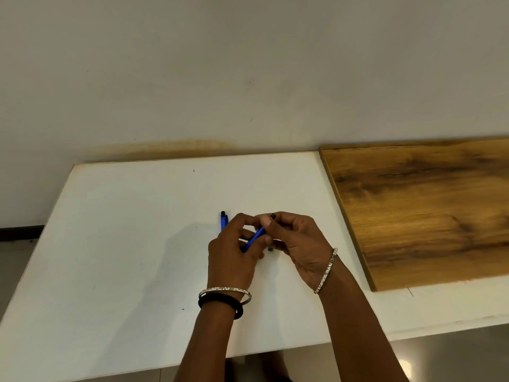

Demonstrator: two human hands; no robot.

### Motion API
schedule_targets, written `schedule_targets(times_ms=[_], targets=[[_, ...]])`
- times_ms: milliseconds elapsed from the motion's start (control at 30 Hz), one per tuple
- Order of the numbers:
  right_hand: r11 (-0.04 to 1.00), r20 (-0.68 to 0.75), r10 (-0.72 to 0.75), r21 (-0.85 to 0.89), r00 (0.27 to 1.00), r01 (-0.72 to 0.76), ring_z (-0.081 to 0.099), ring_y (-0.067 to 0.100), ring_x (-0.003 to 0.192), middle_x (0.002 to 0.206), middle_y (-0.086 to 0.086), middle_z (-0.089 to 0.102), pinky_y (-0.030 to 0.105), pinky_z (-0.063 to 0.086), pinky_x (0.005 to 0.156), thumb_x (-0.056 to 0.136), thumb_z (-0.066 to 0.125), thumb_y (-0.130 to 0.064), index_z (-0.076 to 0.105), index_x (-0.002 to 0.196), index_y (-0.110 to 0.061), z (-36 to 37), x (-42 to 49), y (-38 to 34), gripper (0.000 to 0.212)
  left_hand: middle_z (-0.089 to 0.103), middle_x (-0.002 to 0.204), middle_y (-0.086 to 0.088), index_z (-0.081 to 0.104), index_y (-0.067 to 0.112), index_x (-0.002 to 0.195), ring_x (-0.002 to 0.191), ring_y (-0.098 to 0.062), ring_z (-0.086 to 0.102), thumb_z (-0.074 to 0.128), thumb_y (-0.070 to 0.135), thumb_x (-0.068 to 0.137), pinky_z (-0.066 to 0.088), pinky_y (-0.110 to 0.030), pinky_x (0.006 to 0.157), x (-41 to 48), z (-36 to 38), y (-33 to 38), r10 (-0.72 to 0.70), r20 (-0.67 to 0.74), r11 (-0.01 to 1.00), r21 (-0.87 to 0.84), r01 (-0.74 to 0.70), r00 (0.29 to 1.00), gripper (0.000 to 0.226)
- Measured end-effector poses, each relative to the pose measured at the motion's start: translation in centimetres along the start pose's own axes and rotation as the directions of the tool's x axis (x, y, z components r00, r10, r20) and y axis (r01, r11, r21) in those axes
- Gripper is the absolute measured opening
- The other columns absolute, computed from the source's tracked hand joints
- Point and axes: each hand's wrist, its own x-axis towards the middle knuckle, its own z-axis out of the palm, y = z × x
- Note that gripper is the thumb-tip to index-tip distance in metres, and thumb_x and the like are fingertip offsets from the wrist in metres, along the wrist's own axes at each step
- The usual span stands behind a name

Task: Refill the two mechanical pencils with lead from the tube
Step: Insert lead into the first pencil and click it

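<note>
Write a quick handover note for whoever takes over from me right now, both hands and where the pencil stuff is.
Left hand and right hand: both grip one blue pencil, held just above the white table.
Second blue pencil: lying on the table behind the left hand, untouched.
A small green piece shows under the right hand; cannot tell what it is.
Done: unclear whether any lead is in.
Left: refill both pencils.

Even, moderately bright light; soft shadow of the hands falls leftward on the white tabletop (115, 244); mild softness overall, wide-angle bowing at edges.
</note>
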Motion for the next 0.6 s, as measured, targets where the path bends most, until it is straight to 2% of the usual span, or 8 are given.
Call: schedule_targets(times_ms=[67, 133, 200, 267, 333, 400, 467, 600], targets=[[0.999, -0.095, -0.045, 0.024, 0.994, 0.047, 0.068, 0.027, 0.087, 0.094, 0.02, 0.071, 0.039, 0.056, 0.085, 0.091, 0.061, -0.021, 0.071, 0.099, -0.003, 0.0, 0.1, -0.2, 0.022, 0.071, 0.079, 0.009, 0.064, 0.031, 0.1, 0.064, 0.001, 0.067, 0.074, 0.035, 0.078, 0.052, -0.01, 0.055, -0.1, 0.0, 0.1, -0.038, 0.043, 0.998, -0.057, 0.041, 0.998, 0.024], [0.98, -0.187, -0.039, 0.182, 0.982, 0.074, 0.07, 0.03, 0.09, 0.094, 0.018, 0.072, 0.04, 0.058, 0.086, 0.094, 0.057, -0.023, 0.068, 0.097, -0.005, -0.3, 0.3, -0.5, 0.021, 0.073, 0.081, 0.008, 0.066, 0.03, 0.102, 0.067, -0.001, 0.069, 0.071, 0.036, 0.081, 0.053, -0.011, 0.056, 0.0, 0.0, 0.0, -0.097, 0.059, 0.989, -0.11, 0.103, 0.994, 0.022], [0.898, -0.233, -0.017, 0.423, 0.972, 0.118, 0.072, 0.03, 0.087, 0.086, 0.014, 0.072, 0.04, 0.059, 0.082, 0.096, 0.053, -0.027, 0.062, 0.095, -0.009, -1.0, 0.4, -0.8, 0.02, 0.075, 0.08, 0.002, 0.069, 0.023, 0.097, 0.069, -0.008, 0.072, 0.067, 0.031, 0.085, 0.056, -0.017, 0.058, 0.2, -0.2, -0.2, -0.184, 0.081, 0.965, -0.174, 0.196, 0.98, 0.015], [0.769, -0.246, -0.014, 0.616, 0.969, 0.168, 0.071, 0.027, 0.078, 0.076, 0.008, 0.066, 0.04, 0.06, 0.077, 0.096, 0.052, -0.035, 0.057, 0.091, -0.013, -1.6, 0.4, -1.1, 0.023, 0.077, 0.081, -0.005, 0.072, 0.015, 0.093, 0.071, -0.015, 0.073, 0.064, 0.024, 0.088, 0.058, -0.024, 0.06, 0.3, -0.5, -0.4, -0.257, 0.191, 0.908, -0.287, 0.305, 0.947, 0.013], [0.622, -0.221, -0.02, 0.761, 0.975, 0.185, 0.06, 0.017, 0.063, 0.066, 0.001, 0.053, 0.036, 0.058, 0.07, 0.095, 0.05, -0.045, 0.056, 0.084, -0.016, -2.1, 0.4, -1.2, 0.031, 0.077, 0.081, -0.008, 0.074, 0.012, 0.091, 0.072, -0.016, 0.073, 0.062, 0.016, 0.09, 0.057, -0.023, 0.06, 0.0, -0.7, -0.4, -0.262, 0.354, 0.843, -0.368, 0.392, 0.898, 0.013], [0.519, -0.163, -0.049, 0.839, 0.985, 0.164, 0.041, 0.012, 0.052, 0.058, -0.003, 0.041, 0.027, 0.045, 0.058, 0.095, 0.044, -0.054, 0.053, 0.076, -0.016, -2.5, 0.3, -1.1, 0.043, 0.077, 0.082, -0.007, 0.075, 0.011, 0.092, 0.073, -0.014, 0.072, 0.063, 0.012, 0.089, 0.057, -0.022, 0.061, -0.3, -0.8, -0.4, -0.251, 0.468, 0.818, -0.366, 0.444, 0.847, 0.012], [0.47, -0.104, -0.079, 0.873, 0.991, 0.13, 0.027, 0.011, 0.046, 0.051, -0.004, 0.032, 0.024, 0.029, 0.049, 0.092, 0.04, -0.06, 0.046, 0.067, -0.016, -3.0, 0.1, -0.9, 0.05, 0.077, 0.085, -0.008, 0.076, 0.009, 0.094, 0.075, -0.014, 0.073, 0.066, 0.011, 0.086, 0.057, -0.021, 0.062, -0.4, -0.8, -0.3, -0.248, 0.523, 0.812, -0.347, 0.469, 0.816, 0.012], [0.398, -0.085, -0.119, 0.909, 0.989, 0.126, 0.013, 0.01, 0.041, 0.042, -0.006, 0.021, 0.024, 0.019, 0.041, 0.092, 0.037, -0.052, 0.033, 0.059, -0.018, -3.4, -0.2, -0.7, 0.048, 0.077, 0.094, -0.011, 0.076, 0.011, 0.096, 0.082, -0.017, 0.073, 0.072, 0.017, 0.078, 0.059, -0.023, 0.067, -0.5, -1.1, 0.0, -0.251, 0.564, 0.787, -0.355, 0.505, 0.787, 0.019]])
